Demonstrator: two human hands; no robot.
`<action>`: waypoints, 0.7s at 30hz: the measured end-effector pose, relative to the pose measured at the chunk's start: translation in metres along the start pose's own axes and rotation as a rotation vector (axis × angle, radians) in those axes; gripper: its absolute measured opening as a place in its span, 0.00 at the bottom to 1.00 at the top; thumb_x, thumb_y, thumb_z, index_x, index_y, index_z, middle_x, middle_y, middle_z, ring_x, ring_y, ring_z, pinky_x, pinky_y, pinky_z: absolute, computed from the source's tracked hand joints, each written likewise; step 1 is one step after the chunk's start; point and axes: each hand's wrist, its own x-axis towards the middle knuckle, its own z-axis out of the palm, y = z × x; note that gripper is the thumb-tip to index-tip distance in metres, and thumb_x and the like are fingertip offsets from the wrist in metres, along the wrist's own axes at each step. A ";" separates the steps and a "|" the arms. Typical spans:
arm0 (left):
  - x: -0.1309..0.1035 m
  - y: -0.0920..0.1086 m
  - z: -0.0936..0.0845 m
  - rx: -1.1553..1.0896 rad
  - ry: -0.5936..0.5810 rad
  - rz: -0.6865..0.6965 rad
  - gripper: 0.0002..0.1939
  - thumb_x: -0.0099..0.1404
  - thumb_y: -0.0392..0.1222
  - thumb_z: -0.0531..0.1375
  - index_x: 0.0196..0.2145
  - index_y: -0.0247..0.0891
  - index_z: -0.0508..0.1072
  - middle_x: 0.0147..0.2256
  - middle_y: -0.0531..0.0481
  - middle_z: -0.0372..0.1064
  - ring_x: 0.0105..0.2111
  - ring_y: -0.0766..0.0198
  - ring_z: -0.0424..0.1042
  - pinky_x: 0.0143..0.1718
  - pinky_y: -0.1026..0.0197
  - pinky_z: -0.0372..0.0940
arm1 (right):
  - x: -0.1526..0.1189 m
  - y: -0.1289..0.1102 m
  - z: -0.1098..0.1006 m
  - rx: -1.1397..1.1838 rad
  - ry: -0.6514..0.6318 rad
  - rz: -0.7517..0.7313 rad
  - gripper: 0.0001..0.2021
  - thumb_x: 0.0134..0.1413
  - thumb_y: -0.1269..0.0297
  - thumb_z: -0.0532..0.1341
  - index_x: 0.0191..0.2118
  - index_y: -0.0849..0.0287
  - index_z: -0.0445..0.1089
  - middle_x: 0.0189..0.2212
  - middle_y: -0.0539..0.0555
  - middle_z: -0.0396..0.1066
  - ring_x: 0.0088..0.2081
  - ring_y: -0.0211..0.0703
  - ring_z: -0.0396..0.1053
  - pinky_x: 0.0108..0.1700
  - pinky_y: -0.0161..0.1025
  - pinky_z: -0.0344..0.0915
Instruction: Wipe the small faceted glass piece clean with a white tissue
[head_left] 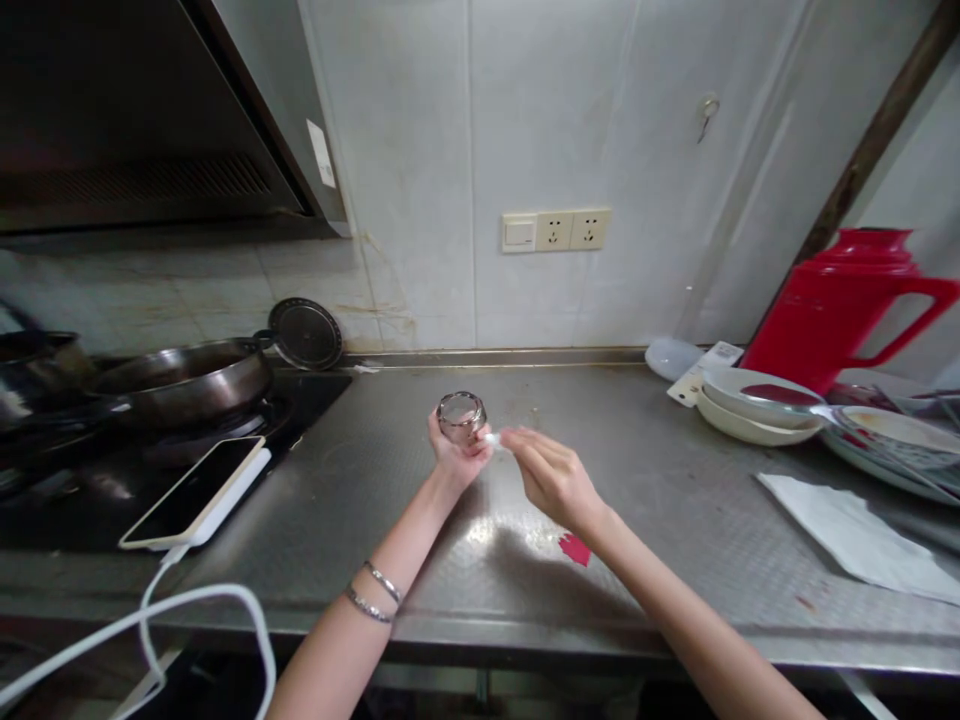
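Well, over the middle of the surface (pixel 660 570), the left hand (pixel 459 463) curls its fingers around a glass jar (pixel 461 427) while the right hand (pixel 561 482) pinches a white piece (pixel 493 440); pushing it too hard could knock the jar loose.

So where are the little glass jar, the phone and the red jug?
Little glass jar (pixel 460 430): head camera view, on the near side of its body.
Phone (pixel 196 490): head camera view, on its dark screen.
Red jug (pixel 821 320): head camera view, on the middle of its body.
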 end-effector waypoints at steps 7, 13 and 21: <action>0.005 -0.008 -0.001 0.137 0.102 -0.093 0.34 0.55 0.69 0.41 0.27 0.34 0.66 0.16 0.49 0.60 0.10 0.71 0.48 0.11 0.67 0.44 | 0.036 0.035 0.017 -0.060 0.039 0.331 0.13 0.59 0.73 0.50 0.43 0.60 0.69 0.38 0.59 0.76 0.40 0.47 0.75 0.40 0.39 0.71; 0.011 -0.025 0.003 0.322 0.198 -0.116 0.28 0.56 0.67 0.46 0.20 0.38 0.61 0.11 0.55 0.55 0.08 0.71 0.48 0.09 0.67 0.43 | 0.037 0.032 0.046 -0.085 -0.199 0.425 0.13 0.57 0.76 0.50 0.43 0.62 0.69 0.34 0.60 0.76 0.35 0.46 0.75 0.35 0.37 0.69; 0.015 -0.033 0.004 0.515 0.268 -0.079 0.30 0.58 0.68 0.43 0.16 0.40 0.57 0.09 0.55 0.50 0.07 0.70 0.48 0.10 0.66 0.45 | 0.030 0.024 0.052 0.008 -0.112 0.289 0.17 0.53 0.80 0.49 0.47 0.68 0.67 0.49 0.68 0.69 0.54 0.49 0.65 0.53 0.44 0.66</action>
